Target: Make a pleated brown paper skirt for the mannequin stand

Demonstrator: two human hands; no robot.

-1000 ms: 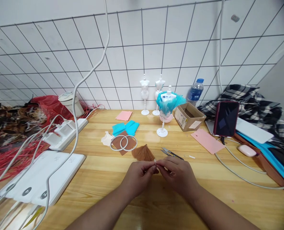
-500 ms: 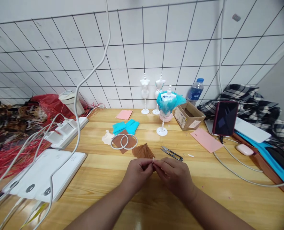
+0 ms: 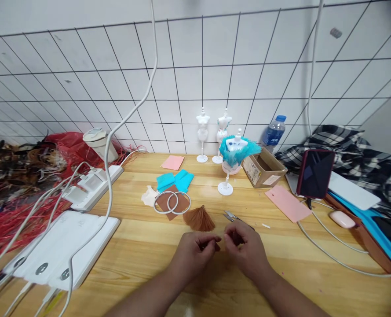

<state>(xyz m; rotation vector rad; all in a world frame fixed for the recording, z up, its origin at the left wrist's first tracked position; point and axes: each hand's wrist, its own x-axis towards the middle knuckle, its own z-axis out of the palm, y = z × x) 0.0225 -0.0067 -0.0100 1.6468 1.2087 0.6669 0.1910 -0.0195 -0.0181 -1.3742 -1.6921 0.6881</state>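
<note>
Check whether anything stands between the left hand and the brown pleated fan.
Nothing visible does: the brown pleated fan lies just beyond the left hand. The snips, partly behind the right hand, lie off that path.

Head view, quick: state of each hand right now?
Left hand: fingers curled, near the brown pleated fan; can't tell whether it's pinching anything.
Right hand: fingers curled, near the thread snips; can't tell either.

This table [image 3: 142, 251] is pale, shiny wood. A pleated brown fan [image 3: 199, 219] lies on it near thread snips [image 3: 232, 215]; farther back are turquoise pieces [image 3: 165, 181] and a pink square [image 3: 173, 162]. Three white miniature dress forms [image 3: 202, 133] stand toward the rear, near an open cardboard box [image 3: 254, 173]; a power strip [image 3: 94, 195] lies over left.
</note>
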